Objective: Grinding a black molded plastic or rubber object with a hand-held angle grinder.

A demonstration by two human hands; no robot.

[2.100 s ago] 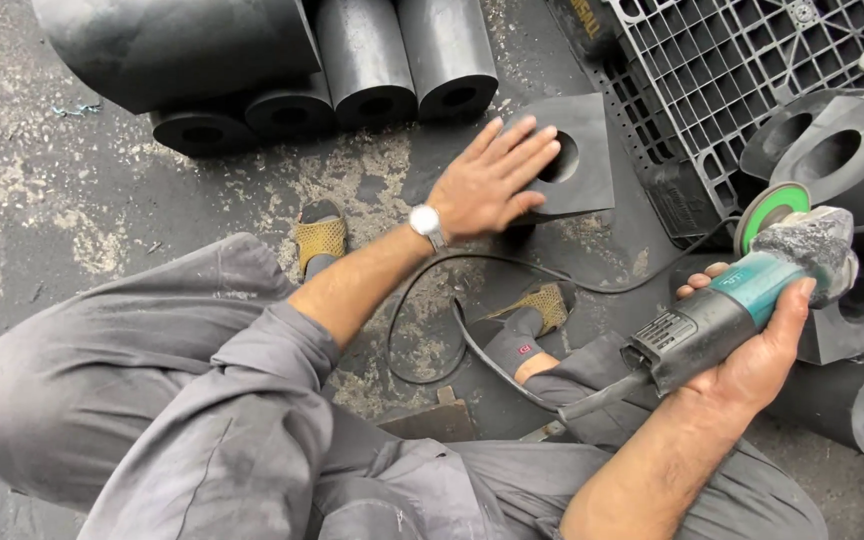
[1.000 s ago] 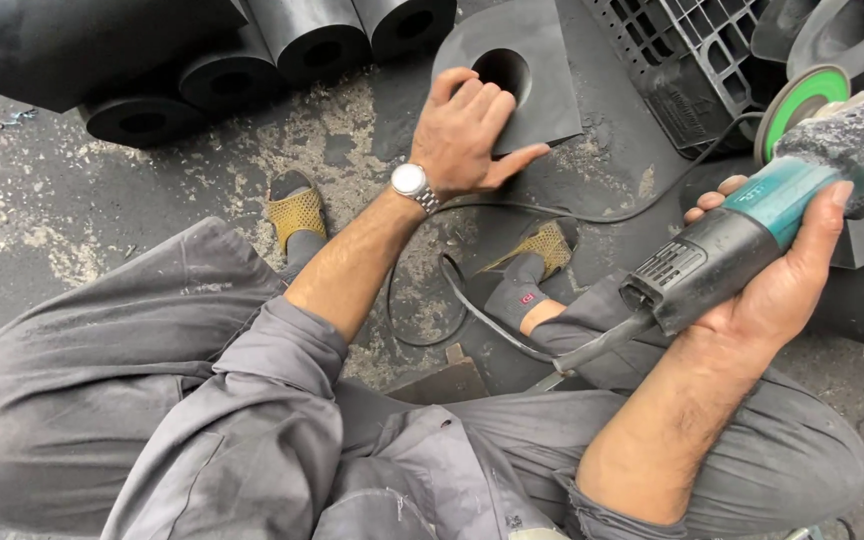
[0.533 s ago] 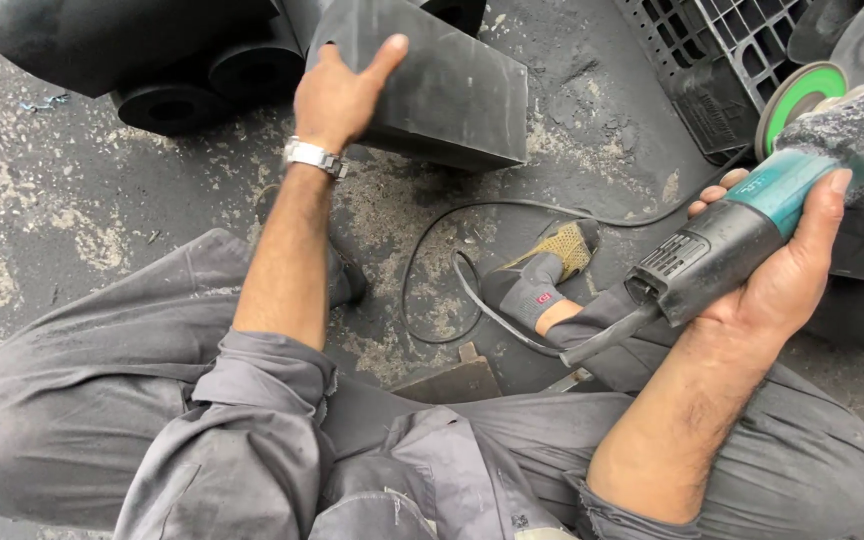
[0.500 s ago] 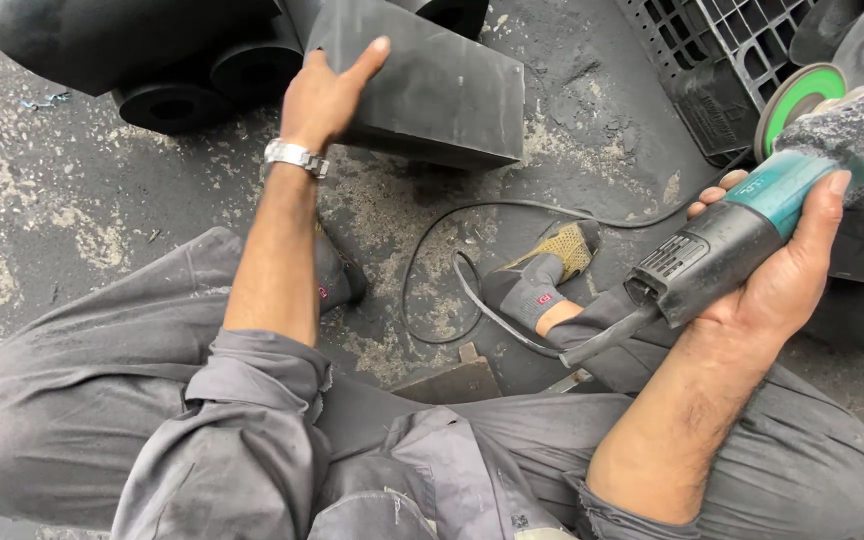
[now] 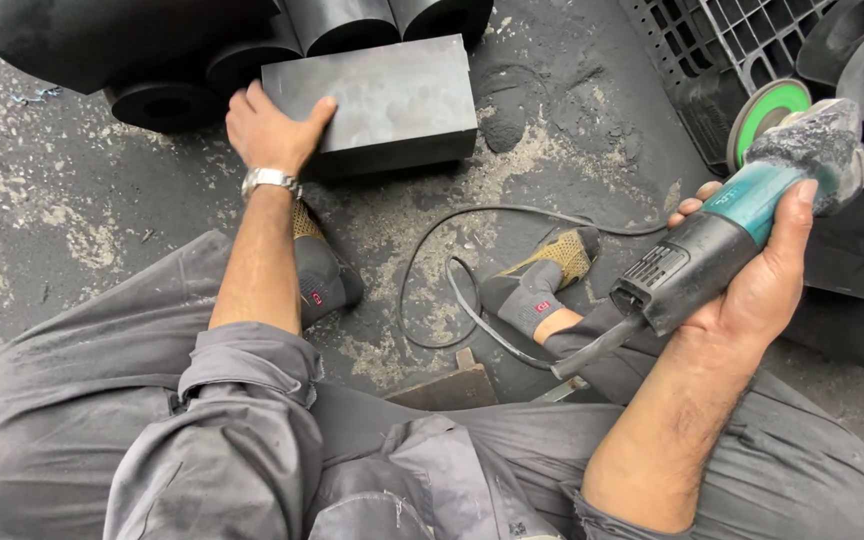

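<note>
My left hand (image 5: 270,130) grips the near left corner of a dark grey rectangular block (image 5: 382,105) that lies flat on the floor in front of me. A silver watch sits on that wrist. My right hand (image 5: 752,270) is wrapped around the body of a teal and black angle grinder (image 5: 742,220), held up at the right. Its green-backed disc (image 5: 767,115) points away from me, and its head is caked in grey dust. The black power cord (image 5: 472,280) loops across the floor between my feet.
Black cylinders and rings (image 5: 167,95) lie behind the block at the upper left. A black plastic pallet (image 5: 727,40) and dark moulded parts (image 5: 852,60) stand at the upper right. The concrete floor (image 5: 62,230) is covered in dust and shavings. I sit with legs spread, in grey overalls.
My left hand took the square plate with a hole, turned it over and set it down as a flat block nearer to me. The grinder in my right hand barely moved.
</note>
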